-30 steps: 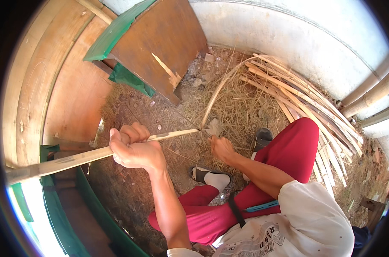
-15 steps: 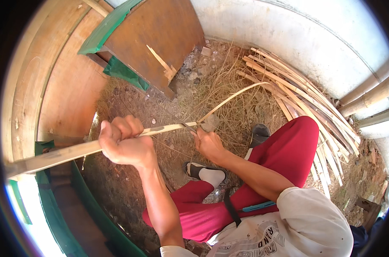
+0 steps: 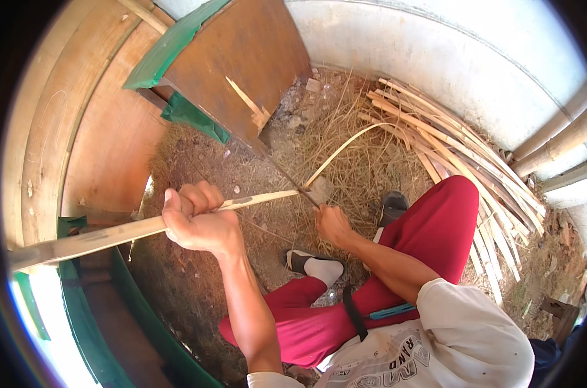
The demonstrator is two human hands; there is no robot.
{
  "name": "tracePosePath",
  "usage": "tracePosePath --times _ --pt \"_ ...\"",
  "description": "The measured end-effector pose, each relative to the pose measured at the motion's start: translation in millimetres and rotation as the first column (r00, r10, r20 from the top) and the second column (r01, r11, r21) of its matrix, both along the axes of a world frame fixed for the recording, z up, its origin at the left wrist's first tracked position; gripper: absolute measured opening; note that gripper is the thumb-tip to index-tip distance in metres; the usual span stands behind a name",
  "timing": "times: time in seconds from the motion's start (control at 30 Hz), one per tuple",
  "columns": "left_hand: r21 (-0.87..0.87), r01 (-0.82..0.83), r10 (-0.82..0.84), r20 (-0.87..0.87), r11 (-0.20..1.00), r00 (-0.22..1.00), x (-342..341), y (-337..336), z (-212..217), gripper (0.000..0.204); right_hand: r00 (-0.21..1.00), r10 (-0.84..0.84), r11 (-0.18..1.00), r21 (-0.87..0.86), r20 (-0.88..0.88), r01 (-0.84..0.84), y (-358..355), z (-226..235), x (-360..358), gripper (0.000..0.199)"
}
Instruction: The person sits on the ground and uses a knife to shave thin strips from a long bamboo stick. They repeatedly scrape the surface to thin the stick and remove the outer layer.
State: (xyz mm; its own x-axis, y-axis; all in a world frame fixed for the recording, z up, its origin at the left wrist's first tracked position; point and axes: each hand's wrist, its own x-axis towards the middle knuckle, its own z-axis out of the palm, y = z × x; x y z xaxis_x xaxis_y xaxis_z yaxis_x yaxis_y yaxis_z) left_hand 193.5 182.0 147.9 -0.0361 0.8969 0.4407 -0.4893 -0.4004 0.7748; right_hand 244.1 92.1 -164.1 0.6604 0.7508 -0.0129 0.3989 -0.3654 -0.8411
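Observation:
My left hand (image 3: pixel 200 216) is closed round a long pale bamboo strip (image 3: pixel 99 242), which runs from the far left to a narrow end near the middle. In my right hand (image 3: pixel 334 225) is a thin dark knife (image 3: pixel 285 174), its blade slanting up and left across the strip's end. From the blade a thin peeled sliver (image 3: pixel 335 152) arches up and right toward the pile. The knife's handle is mostly hidden in my fingers.
A pile of split bamboo strips (image 3: pixel 448 136) lies at the right by the white wall (image 3: pixel 429 39). Dry shavings cover the ground beside it. At the back left stands a brown wooden box (image 3: pixel 235 58) with green edging. My crossed legs in red trousers (image 3: pixel 429 220) are close below.
My right hand with the knife has shifted right and slightly down, showing more blade. My left hand and the strip have moved slightly right and down. The sliver's arch looks shorter.

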Motion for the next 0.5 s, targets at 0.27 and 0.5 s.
tracePosePath --times 0.27,0.5 --pt "-0.031 0.003 -0.002 0.005 1.0 1.0 -2 -1 -4 0.048 0.987 0.155 0.987 -0.023 -0.045 -0.157 -13 55 -11 0.034" --pt "0.026 -0.035 0.035 0.004 0.999 0.999 -7 3 -2 0.048 0.992 0.073 0.993 -0.084 -0.1 -0.082 -16 31 -1 0.035"
